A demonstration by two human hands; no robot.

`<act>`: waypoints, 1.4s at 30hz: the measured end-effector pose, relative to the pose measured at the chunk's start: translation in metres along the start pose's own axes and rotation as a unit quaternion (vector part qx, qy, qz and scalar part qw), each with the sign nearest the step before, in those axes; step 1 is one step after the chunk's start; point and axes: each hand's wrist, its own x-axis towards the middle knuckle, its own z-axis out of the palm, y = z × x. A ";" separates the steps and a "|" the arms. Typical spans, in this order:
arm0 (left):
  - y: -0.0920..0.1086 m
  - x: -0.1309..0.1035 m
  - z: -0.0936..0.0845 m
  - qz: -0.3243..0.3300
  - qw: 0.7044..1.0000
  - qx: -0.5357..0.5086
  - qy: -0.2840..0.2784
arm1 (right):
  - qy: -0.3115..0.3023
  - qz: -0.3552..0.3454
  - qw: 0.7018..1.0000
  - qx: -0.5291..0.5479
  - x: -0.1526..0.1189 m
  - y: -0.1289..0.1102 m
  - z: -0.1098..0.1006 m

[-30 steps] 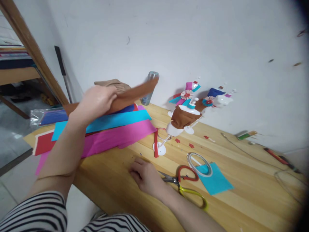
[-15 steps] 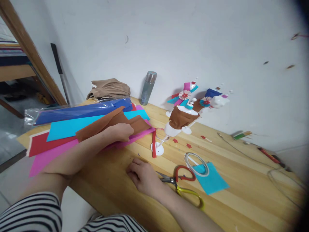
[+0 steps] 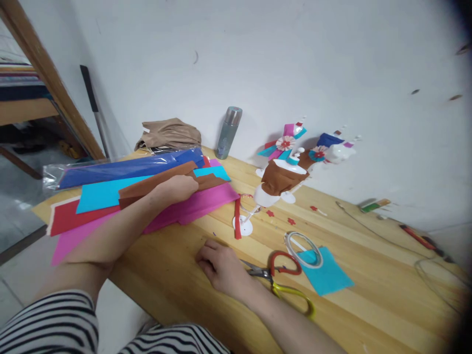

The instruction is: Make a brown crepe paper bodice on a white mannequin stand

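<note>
My left hand (image 3: pixel 182 187) reaches over a pile of coloured paper sheets, its fingers closed on the brown sheet (image 3: pixel 162 179). Beneath the brown sheet lie a magenta sheet (image 3: pixel 195 209), a light blue sheet (image 3: pixel 106 193) and a red sheet (image 3: pixel 66 218). On the wooden table (image 3: pixel 173 275), my right hand (image 3: pixel 221 265) rests with curled fingers, and nothing shows in them. Close beside it lie scissors (image 3: pixel 263 273) with one red and one yellow handle loop. A narrow red strip (image 3: pixel 237 219) lies just past the magenta sheet.
A white figure (image 3: pixel 267 194) wrapped in brown stands on a round base, with two decorated figures behind. A tape roll (image 3: pixel 320 260) overlaps a light blue square (image 3: pixel 328 275). Along the wall are a flask (image 3: pixel 228 132), brown cloth (image 3: pixel 171 133) and a wrapped blue pack (image 3: pixel 129 169).
My left hand has moved the brown sheet slightly back, away from me, so more of the magenta sheet shows. My right hand stays in place on the table.
</note>
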 end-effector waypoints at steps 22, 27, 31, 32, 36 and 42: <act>-0.064 0.030 -0.013 -0.228 0.967 0.114 0.028 | -0.002 0.006 1.000 0.013 0.000 0.000 -0.001; -0.072 0.037 -0.004 -0.236 0.964 0.110 0.051 | 0.005 0.004 1.000 0.017 -0.001 0.001 0.000; -0.075 0.039 0.000 -0.240 0.961 0.112 0.082 | 0.003 0.000 1.000 0.022 0.000 0.001 0.000; -0.076 0.040 0.001 -0.240 0.960 0.113 0.088 | 0.002 -0.001 1.000 0.022 0.000 0.001 0.000; -0.079 0.040 0.004 -0.238 0.961 0.116 0.085 | 0.004 0.001 1.000 0.018 0.000 0.001 0.000; -0.072 0.038 0.000 -0.233 0.962 0.121 0.079 | -0.002 0.008 1.000 0.015 0.000 0.001 0.000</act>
